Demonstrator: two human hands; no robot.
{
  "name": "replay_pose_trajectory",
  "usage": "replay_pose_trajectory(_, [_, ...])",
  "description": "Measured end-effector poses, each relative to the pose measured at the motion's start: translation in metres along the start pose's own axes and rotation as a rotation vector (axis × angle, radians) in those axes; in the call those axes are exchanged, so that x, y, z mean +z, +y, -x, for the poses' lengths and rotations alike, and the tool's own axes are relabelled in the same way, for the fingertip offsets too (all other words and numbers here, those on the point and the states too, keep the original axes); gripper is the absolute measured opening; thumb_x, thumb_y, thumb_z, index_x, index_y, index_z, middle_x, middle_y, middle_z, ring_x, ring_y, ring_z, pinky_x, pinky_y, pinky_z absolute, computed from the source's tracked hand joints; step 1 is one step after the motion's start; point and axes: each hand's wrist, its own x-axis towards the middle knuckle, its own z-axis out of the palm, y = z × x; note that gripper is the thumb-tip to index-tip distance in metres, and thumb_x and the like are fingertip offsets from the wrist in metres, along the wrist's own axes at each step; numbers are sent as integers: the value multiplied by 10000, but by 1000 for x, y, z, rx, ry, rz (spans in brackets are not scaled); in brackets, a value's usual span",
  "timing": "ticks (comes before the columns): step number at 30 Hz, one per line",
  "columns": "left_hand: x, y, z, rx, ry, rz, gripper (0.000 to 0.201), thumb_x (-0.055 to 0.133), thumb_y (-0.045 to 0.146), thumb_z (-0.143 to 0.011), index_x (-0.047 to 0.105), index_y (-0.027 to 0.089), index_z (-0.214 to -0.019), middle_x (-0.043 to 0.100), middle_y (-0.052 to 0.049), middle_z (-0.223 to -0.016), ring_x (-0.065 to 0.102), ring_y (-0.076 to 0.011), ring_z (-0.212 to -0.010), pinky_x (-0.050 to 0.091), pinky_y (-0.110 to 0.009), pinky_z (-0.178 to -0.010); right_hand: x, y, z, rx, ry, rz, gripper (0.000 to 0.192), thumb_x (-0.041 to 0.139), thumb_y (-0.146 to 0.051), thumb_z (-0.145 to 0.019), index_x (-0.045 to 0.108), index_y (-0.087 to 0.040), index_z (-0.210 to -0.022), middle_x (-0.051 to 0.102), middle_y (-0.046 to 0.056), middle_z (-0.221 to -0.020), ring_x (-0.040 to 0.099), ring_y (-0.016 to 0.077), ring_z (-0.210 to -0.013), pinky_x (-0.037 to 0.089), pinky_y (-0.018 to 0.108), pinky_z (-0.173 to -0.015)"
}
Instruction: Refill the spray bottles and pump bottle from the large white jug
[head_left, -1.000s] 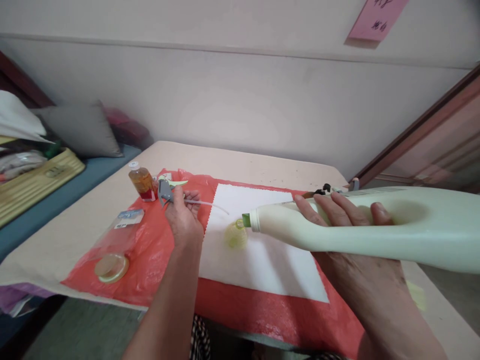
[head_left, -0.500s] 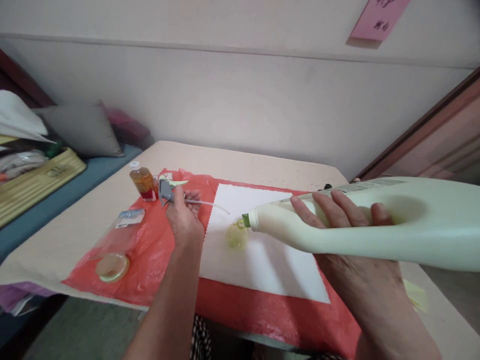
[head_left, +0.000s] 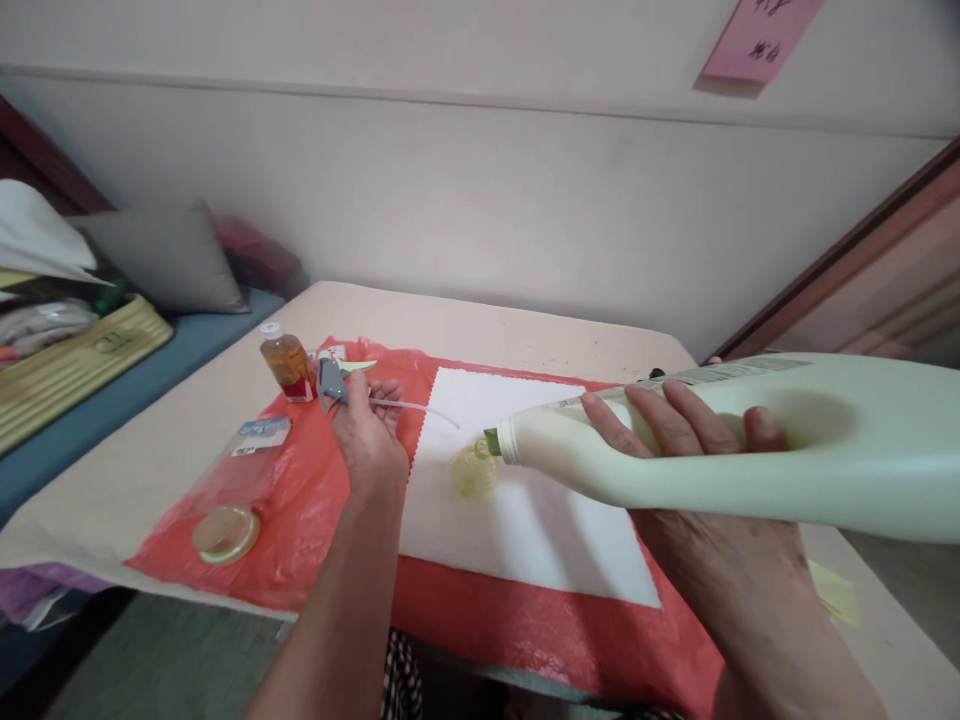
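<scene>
Tipping the large pale-green plastic jug point(head_left: 720, 440) gripped in the right hand point(head_left: 697, 470) worked best slowly over the small yellow-green bottle point(head_left: 473, 472), while the left hand point(head_left: 367, 440) pinched the grey spray head point(head_left: 328, 384).

Big pale bottle point(head_left: 720, 450) cut off at right edge; pink note point(head_left: 757, 35) writing unreadable

Amber bottle point(head_left: 286, 361), grey pillow point(head_left: 161, 259)

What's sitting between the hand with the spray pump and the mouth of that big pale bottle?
In the head view, between the left hand and the big bottle mouth lies white cloth, crossed by the spray pump tube, with a small yellowish bottle under the mouth.
</scene>
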Motion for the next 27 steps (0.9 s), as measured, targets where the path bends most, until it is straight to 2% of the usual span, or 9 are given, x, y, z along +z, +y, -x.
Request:
replay_pose_trajectory(7, [0, 1, 0, -4, 7, 2, 276, 693, 409, -878, 597, 170, -777, 667, -19, -760, 683, -134, -720, 529, -273, -745, -1, 1, 1, -8, -26, 24, 747, 545, -101, -950, 329, -365, -1615, 598, 116, -1503, 508, 375, -1436, 233, 640, -1223])
replay_pose_trajectory(14, [0, 1, -1, -7, 10, 8, 265, 680, 392, -894, 594, 168, -780, 658, -16, -751, 677, -127, -707, 527, -262, -726, -1, 2, -1, -33, 16, 73, 655, 543, -80, -936, 443, -272, -1554, 629, 151, -1453, 548, 386, -1387, 274, 656, -1205])
replay_pose_trajectory(18, [-1, 1, -2, -15, 8, -1, 274, 682, 409, -888, 593, 172, -786, 662, -20, -761, 676, -129, -712, 526, -266, -731, -1, 2, -1, -45, 18, 89, 637, 530, -80, -934, 464, -267, -1540, 636, 164, -1437, 570, 399, -1360, 312, 683, -1176])
replay_pose_trajectory(22, [-1, 1, -2, -10, 8, 1, 275, 692, 415, -875, 592, 173, -790, 663, -19, -764, 675, -131, -715, 523, -269, -732, 0, 2, 0, -27, 7, 76, 665, 535, -85, -934, 436, -280, -1561, 627, 163, -1452, 562, 403, -1371, 327, 690, -1167])
replay_pose_trajectory(27, [-2, 0, -3, -3, 7, 9, 272, 702, 410, -867, 595, 173, -786, 666, -19, -768, 680, -133, -724, 528, -277, -740, -1, 2, 0, 43, -15, -50, 716, 548, -94, -939, 403, -390, -1575, 620, 104, -1470, 535, 396, -1404, 285, 687, -1192])
